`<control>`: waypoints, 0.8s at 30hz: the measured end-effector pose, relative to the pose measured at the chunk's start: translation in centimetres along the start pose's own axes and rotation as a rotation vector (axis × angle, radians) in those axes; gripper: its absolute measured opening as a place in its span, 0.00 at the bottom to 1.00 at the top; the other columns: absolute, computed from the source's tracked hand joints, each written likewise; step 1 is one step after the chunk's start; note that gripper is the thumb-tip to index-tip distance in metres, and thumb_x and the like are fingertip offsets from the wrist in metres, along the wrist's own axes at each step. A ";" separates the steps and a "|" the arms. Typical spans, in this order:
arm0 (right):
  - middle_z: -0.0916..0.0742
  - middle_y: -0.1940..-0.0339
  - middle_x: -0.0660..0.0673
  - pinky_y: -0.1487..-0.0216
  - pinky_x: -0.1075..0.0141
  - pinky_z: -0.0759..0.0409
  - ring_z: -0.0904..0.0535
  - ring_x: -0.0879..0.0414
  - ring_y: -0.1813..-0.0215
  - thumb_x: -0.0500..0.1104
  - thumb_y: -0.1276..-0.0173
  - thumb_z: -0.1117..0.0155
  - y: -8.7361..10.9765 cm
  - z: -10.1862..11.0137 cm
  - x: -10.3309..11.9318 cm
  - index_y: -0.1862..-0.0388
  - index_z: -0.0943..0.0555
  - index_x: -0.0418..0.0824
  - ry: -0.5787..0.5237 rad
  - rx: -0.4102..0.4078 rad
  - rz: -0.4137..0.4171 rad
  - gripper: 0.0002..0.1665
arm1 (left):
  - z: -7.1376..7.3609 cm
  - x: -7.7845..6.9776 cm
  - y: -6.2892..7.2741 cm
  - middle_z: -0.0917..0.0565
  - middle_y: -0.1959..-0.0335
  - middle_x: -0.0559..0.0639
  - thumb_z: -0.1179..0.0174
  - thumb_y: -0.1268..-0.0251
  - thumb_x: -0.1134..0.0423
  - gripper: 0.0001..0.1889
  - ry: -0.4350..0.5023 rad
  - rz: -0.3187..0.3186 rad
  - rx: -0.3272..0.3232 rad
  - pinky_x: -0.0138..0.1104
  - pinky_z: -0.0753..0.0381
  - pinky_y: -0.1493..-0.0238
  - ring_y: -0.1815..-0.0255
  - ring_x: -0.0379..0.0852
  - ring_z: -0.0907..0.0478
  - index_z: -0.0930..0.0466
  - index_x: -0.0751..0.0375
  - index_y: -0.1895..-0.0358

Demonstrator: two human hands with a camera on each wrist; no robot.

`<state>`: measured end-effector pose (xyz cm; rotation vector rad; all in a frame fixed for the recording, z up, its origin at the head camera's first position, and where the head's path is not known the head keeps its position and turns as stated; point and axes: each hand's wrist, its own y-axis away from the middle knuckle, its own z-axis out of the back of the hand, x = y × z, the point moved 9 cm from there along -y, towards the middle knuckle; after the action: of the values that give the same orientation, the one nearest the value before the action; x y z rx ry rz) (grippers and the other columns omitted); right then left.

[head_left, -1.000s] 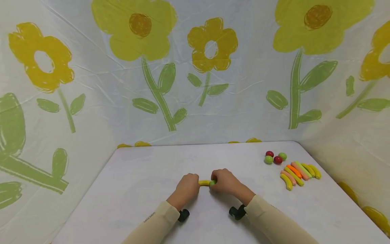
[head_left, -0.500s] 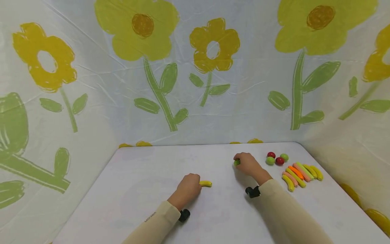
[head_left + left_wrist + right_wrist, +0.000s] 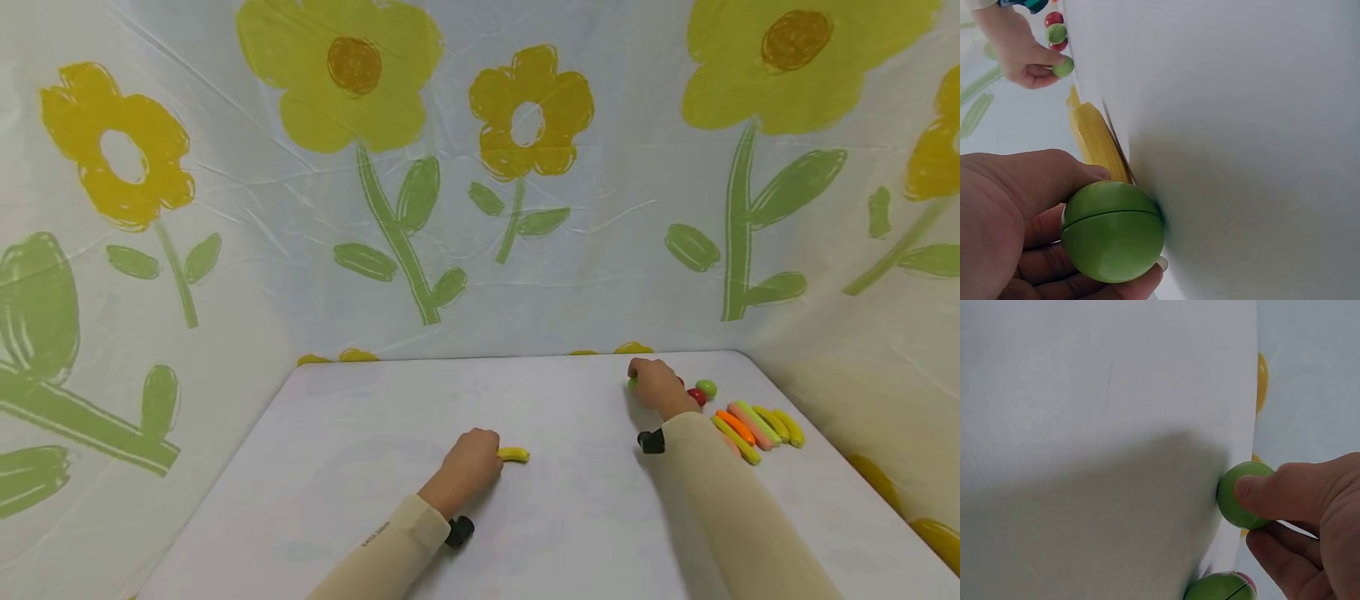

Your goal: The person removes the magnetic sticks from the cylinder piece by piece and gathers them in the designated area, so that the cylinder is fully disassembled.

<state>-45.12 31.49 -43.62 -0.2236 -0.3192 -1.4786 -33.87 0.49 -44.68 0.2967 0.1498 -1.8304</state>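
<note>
My left hand (image 3: 468, 465) holds a glossy green ball (image 3: 1113, 231) with a seam round it, thumb on one side and fingers below, close to the white tabletop. Just beyond that ball, a curved yellow toy banana (image 3: 514, 454) lies on the table, its near end partly hidden by hand and ball. At the back right, my right hand (image 3: 662, 390) pinches another green ball (image 3: 1244, 495) between thumb and fingers, at the table surface. Beside it sits a further green ball (image 3: 1221, 589) with a seam, cut off by the frame.
Behind the right hand are a red ball (image 3: 697, 397) and a green ball (image 3: 707, 389), others partly hidden. Nearer the right edge lies a row of yellow, orange, pink and green sticks (image 3: 757, 425). A flower-printed cloth (image 3: 525, 300) rises behind the table.
My right hand has moved from beside the banana to the back right, carrying the green ball to the other balls. The left hand stays in place.
</note>
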 end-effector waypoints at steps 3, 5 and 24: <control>0.18 0.51 0.31 0.43 0.42 0.25 0.24 0.38 0.50 0.32 0.30 0.50 -0.2 0.1 -0.5 0.48 0.24 0.30 0.012 0.009 -0.001 0.14 | -0.1 0.0 -0.1 0.18 0.72 0.50 0.38 0.39 0.66 0.03 -0.003 -0.001 -0.002 0.35 0.19 0.68 0.72 0.43 0.21 0.19 0.63 0.67; 0.18 0.51 0.30 0.42 0.42 0.26 0.24 0.37 0.50 0.30 0.31 0.50 -0.3 0.3 -0.7 0.49 0.24 0.28 0.027 0.001 0.012 0.14 | -0.1 0.0 -0.1 0.18 0.72 0.50 0.38 0.39 0.66 0.04 -0.007 -0.001 -0.001 0.35 0.19 0.67 0.72 0.43 0.21 0.19 0.63 0.66; 0.18 0.53 0.28 0.44 0.43 0.24 0.23 0.35 0.49 0.31 0.36 0.42 0.5 2.2 2.6 0.49 0.22 0.24 0.111 -0.075 0.080 0.17 | 0.1 -0.2 0.1 0.17 0.72 0.50 0.37 0.39 0.65 0.04 -0.001 -0.009 -0.001 0.34 0.19 0.68 0.72 0.42 0.21 0.18 0.64 0.66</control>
<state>-44.59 29.79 -40.64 -0.2109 -0.1637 -1.4189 -33.75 0.62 -44.48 0.2948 0.1515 -1.8389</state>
